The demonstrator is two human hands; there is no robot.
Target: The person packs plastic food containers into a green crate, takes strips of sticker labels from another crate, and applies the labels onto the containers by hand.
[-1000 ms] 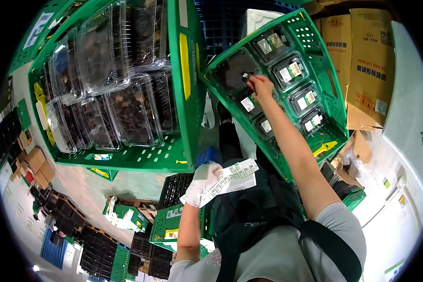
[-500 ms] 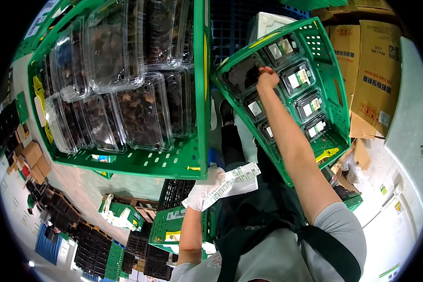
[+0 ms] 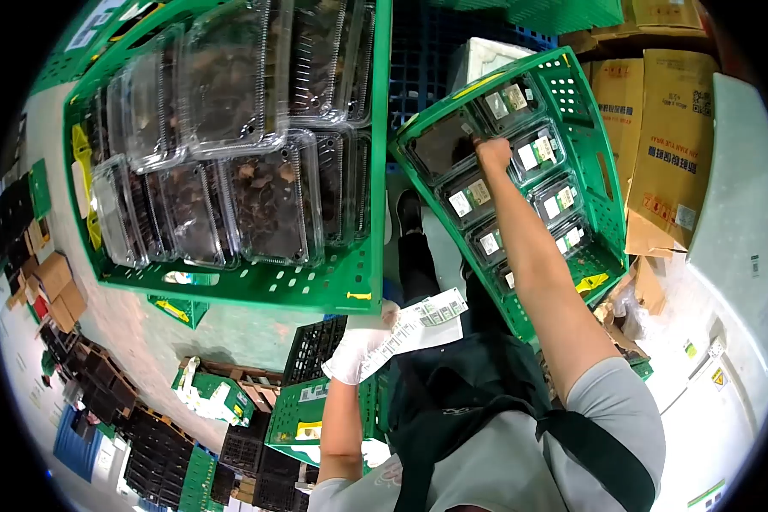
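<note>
Leftmost in my head view sits a large green crate, packed with clear clamshell boxes of dark brown pieces; I see no printed label on the sides facing me, so as far as I can judge none of that load is marked.

Next, below the crate's right-hand corner, comes my left hand, in a white glove, its fingers closed on a label sheet with plenty of printed labels left on it.

Beyond that, a smaller green crate stands at an angle. At its upper left lies a dark box that shows only a small pale patch near its edge and no full-sized label that I can make out, so I'd count it as unfinished. My right hand is over that box's near corner, fingers curled and bunched; I cannot tell whether they pinch anything. The other seven labelled boxes, in two rows, each show a white label, so those look done.

Farthest right stand cardboard cartons.
</note>
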